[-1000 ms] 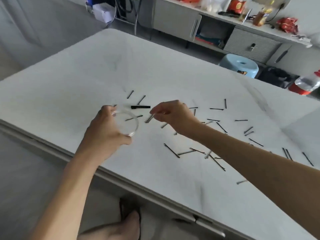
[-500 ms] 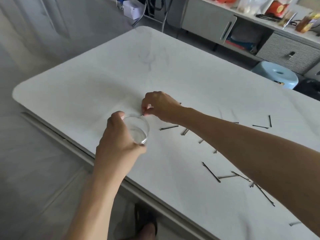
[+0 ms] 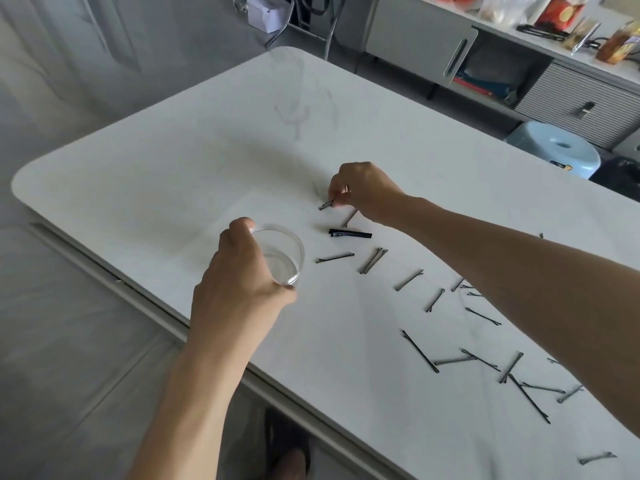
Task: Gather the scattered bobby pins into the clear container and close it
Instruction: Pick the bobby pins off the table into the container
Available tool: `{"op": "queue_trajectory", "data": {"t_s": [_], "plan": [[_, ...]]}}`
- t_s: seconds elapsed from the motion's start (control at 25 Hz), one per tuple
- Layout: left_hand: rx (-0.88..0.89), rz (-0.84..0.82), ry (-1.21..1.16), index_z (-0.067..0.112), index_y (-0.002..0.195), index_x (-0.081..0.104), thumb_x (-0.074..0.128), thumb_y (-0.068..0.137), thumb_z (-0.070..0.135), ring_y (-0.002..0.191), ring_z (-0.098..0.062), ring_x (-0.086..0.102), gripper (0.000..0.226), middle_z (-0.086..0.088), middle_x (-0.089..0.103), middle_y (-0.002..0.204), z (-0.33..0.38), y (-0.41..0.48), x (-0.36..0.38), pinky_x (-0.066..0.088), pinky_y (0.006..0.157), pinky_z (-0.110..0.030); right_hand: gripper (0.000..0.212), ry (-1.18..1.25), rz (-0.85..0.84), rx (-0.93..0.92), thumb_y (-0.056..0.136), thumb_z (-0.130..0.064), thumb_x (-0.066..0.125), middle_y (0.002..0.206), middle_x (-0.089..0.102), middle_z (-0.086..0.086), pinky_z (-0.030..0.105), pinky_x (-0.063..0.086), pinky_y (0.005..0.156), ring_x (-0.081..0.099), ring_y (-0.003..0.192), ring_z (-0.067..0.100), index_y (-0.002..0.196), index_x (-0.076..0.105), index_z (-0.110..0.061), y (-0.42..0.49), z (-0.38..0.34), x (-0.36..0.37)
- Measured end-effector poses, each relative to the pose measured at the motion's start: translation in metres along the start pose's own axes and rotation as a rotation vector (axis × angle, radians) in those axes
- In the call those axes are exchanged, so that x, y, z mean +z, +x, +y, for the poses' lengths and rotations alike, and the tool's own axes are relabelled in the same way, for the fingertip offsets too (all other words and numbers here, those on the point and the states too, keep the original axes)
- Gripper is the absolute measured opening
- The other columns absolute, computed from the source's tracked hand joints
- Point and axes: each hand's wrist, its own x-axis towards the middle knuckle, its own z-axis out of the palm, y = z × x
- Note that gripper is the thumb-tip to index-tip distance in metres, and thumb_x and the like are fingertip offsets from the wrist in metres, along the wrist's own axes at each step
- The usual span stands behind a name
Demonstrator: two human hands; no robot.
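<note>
Dark thin metal bobby pins [image 3: 419, 350] lay scattered on the white smooth bench [image 3: 145, 174]. Nearest, the left hand [image 3: 239, 282] had its grip wrapped round the small round clear plastic container [image 3: 280, 254]. Farther off and to its right, the right hand [image 3: 363, 192] pinched one pin [image 3: 326, 204], its length pointing down-left toward the container. Beyond stood grey cabinets [image 3: 419, 36] and a round blue stool [image 3: 557, 154].

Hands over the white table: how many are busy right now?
2. The left hand holds the clear round plastic container; the right hand pinches a thin dark bobby pin just beyond it.
</note>
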Motion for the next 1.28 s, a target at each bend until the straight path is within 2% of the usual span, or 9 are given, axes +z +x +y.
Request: {"op": "queue_trajectory", "data": {"t_s": [0.24,0.48,0.6,0.76,0.84,0.92,1.0,1.12,1.28], "plan": [[0.001,-0.001,0.023,0.021,0.128,0.029,0.075,0.067,0.025,0.102,-0.026,0.05,0.077,0.004,0.042,0.129,0.003,0.0,0.002,0.035,0.071,-0.034,0.002,0.013,-0.019,0.004,0.085,-0.021,0.067,0.087,0.06,-0.007,0.032,0.045,0.068,0.057,0.087,0.021,0.085,0.068,-0.022,-0.025,0.022,-0.011],[0.008,-0.015,0.033,0.021,0.128,0.028,0.075,0.067,0.026,0.104,-0.027,0.051,0.078,0.003,0.042,0.131,0.008,-0.001,0.004,0.037,0.073,-0.035,0.015,0.159,-0.063,-0.041,0.077,-0.014,0.076,0.088,0.063,0.002,0.04,0.05,0.077,0.058,0.082,0.02,0.091,0.069,-0.015,-0.036,0.03,-0.011],[0.011,-0.012,0.04,0.021,0.128,0.028,0.075,0.067,0.026,0.1,-0.026,0.05,0.077,0.003,0.042,0.13,0.009,-0.001,0.006,0.035,0.071,-0.033,0.006,0.065,-0.031,-0.05,0.079,-0.019,0.073,0.086,0.056,-0.006,0.039,0.049,0.071,0.058,0.086,0.021,0.084,0.069,-0.022,-0.028,0.031,-0.007],[0.011,-0.015,0.039,0.021,0.13,0.027,0.075,0.067,0.026,0.104,-0.027,0.05,0.079,0.002,0.042,0.131,0.009,0.0,0.007,0.035,0.072,-0.034,0.006,-0.224,-0.004,-0.121,0.093,-0.015,0.059,0.1,0.056,0.0,0.03,0.042,0.072,0.053,0.095,0.02,0.096,0.063,-0.017,-0.03,0.032,0.006],[0.011,-0.017,0.039,0.021,0.129,0.027,0.075,0.067,0.026,0.104,-0.027,0.05,0.078,0.003,0.042,0.131,0.01,0.0,0.007,0.036,0.072,-0.034,0.013,-0.239,0.031,-0.053,0.093,-0.007,0.052,0.098,0.06,0.002,0.03,0.042,0.065,0.053,0.082,0.018,0.099,0.058,-0.016,-0.036,0.029,0.006],[0.016,-0.016,0.042,0.022,0.127,0.028,0.075,0.067,0.026,0.102,-0.026,0.05,0.076,0.003,0.042,0.128,0.01,0.0,0.006,0.036,0.072,-0.034,0.01,-0.028,0.095,0.049,0.093,-0.011,0.052,0.088,0.064,-0.001,0.028,0.038,0.057,0.051,0.065,0.015,0.093,0.058,-0.019,-0.039,0.013,-0.006],[0.02,-0.013,0.039,0.022,0.127,0.028,0.075,0.067,0.027,0.102,-0.026,0.05,0.076,0.003,0.043,0.126,0.01,-0.001,0.006,0.036,0.071,-0.034,0.006,0.182,0.123,-0.053,0.089,-0.016,0.059,0.079,0.066,-0.004,0.028,0.042,0.057,0.053,0.061,0.014,0.086,0.061,-0.021,-0.044,-0.015,-0.024],[0.026,-0.026,0.013,0.022,0.13,0.026,0.075,0.069,0.028,0.108,-0.026,0.049,0.079,0.003,0.04,0.131,0.009,0.0,0.007,0.036,0.073,-0.034,0.004,0.148,-0.055,-0.339,0.083,-0.016,0.068,0.071,0.064,-0.01,0.014,0.041,0.057,0.056,0.062,0.005,0.082,0.066,-0.019,-0.061,-0.067,-0.038],[0.032,-0.021,-0.002,0.023,0.132,0.025,0.076,0.068,0.031,0.113,-0.026,0.048,0.082,0.002,0.038,0.134,0.009,0.0,0.008,0.036,0.075,-0.034,0.006,0.086,-0.142,-0.435,0.083,-0.018,0.071,0.087,0.064,-0.006,0.015,0.039,0.063,0.051,0.068,0.002,0.089,0.068,-0.017,-0.074,-0.081,-0.031]]}}
